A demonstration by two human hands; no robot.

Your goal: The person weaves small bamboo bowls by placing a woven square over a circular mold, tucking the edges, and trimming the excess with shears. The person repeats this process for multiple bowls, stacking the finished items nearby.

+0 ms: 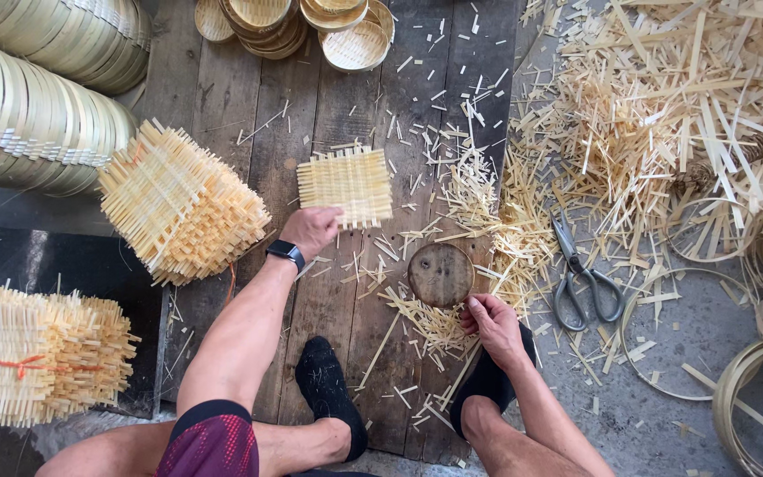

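My left hand, with a black watch on its wrist, grips the lower left corner of a small square woven bamboo mat that lies on dark wooden planks. My right hand rests beside a round wooden block, its fingers curled at the block's lower right edge among loose bamboo slivers. Whether it pinches anything is unclear. Both my feet in black socks sit on the planks below.
A stack of woven mats lies left, a tied bundle further left. Bamboo rings and small round baskets sit at the back. Scissors lie right, near a heap of offcuts and thin hoops.
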